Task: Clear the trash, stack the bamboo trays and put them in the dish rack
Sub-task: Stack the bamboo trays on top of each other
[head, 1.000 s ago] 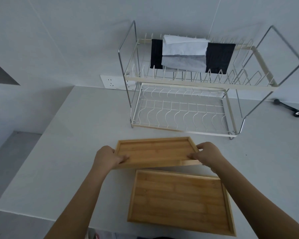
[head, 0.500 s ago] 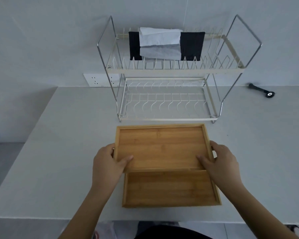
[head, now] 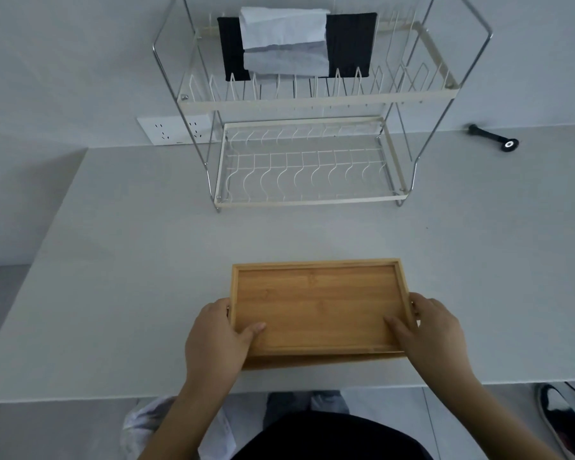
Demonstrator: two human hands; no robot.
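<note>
A bamboo tray lies on top of a second bamboo tray, of which only a strip along the near edge shows. My left hand grips the top tray's left side, thumb inside its rim. My right hand grips its right side the same way. The two-tier wire dish rack stands behind on the counter, its lower shelf bare. Black and white cloths hang over the upper tier.
The stacked trays sit near the front edge of a grey counter. A black tool lies at the back right. A wall socket is behind the rack's left leg. A white bag and shoes are on the floor below.
The smaller tray held in both hands came toward me and now covers the lower tray almost fully; before, it overlapped only the far half.
</note>
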